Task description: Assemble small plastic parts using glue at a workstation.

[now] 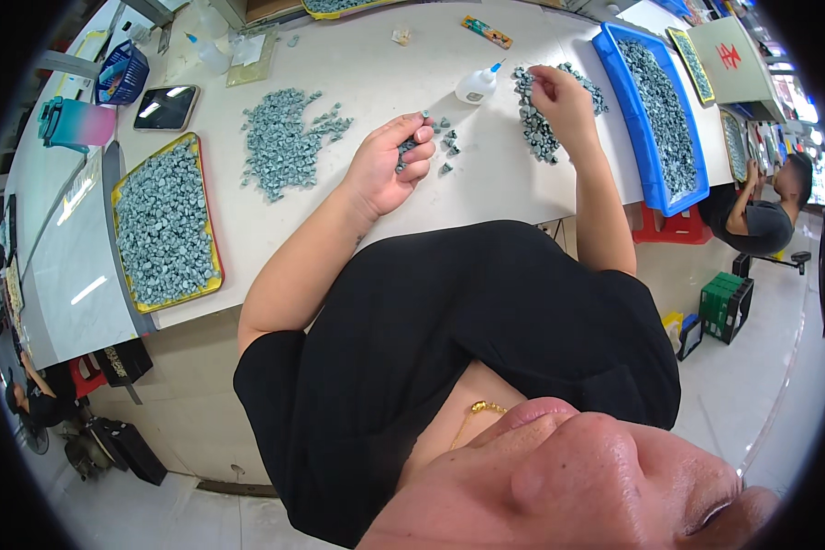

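Grey-green, knobbly little moulded pieces (407, 147) fill the cupped left hand (392, 165), fingers curled round them above the smooth white table (357, 73). Right hand (559, 96) pinches one piece over a heap (533, 119) beside a glue bottle (478, 86).

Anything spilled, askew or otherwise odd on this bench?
Nothing looks damaged. Small grey-green parts lie in loose heaps straight on the white table, one pile beside the yellow tray and another under the right hand. The left hand holds a few. The glue bottle lies tipped on its side.
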`<state>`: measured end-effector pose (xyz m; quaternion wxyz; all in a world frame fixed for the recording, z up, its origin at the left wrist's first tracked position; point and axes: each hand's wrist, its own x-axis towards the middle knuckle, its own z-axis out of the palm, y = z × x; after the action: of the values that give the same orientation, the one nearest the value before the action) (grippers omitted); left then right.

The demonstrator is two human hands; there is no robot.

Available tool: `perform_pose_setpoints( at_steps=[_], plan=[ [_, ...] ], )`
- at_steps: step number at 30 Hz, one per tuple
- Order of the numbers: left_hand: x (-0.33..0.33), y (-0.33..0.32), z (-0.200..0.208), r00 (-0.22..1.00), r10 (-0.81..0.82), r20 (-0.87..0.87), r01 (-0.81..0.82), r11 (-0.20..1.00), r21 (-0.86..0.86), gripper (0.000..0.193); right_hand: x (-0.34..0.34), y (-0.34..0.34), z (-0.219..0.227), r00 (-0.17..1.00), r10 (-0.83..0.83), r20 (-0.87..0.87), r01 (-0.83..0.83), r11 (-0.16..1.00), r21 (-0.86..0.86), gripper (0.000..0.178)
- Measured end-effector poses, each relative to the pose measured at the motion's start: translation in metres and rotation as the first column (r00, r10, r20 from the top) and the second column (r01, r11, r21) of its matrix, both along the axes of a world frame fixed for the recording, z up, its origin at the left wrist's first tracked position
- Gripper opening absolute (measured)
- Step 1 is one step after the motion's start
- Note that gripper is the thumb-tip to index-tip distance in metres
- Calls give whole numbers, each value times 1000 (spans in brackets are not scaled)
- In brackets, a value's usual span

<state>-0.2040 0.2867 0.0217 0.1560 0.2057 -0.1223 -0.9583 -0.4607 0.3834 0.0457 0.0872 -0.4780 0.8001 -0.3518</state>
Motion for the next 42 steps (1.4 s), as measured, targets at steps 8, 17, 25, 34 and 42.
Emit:
perform_pose_setpoints(
  at_steps=[8,17,25,34,42],
  plan=[
    [-1,3,1,988,-27,-155,27,1000,-4,14,80,1,19,782,314,539,-282,949,-144,20],
    [0,5,5,985,29,-173,-31,1000,-5,15,99,-20,-9,568,349,745,-216,937,-274,16],
    [1,2,-3,967,29,-253,-12,998,69,14,110,-22,-13,611,414,675,-198,905,-376,21],
    [-1,3,3,987,25,-160,-19,999,39,13,100,-22,-8,847,411,336,-261,873,-411,13],
    [6,-7,8,980,110,-167,-106,994,34,10,88,-26,-9,884,385,265,-263,878,-400,12]
  ],
)
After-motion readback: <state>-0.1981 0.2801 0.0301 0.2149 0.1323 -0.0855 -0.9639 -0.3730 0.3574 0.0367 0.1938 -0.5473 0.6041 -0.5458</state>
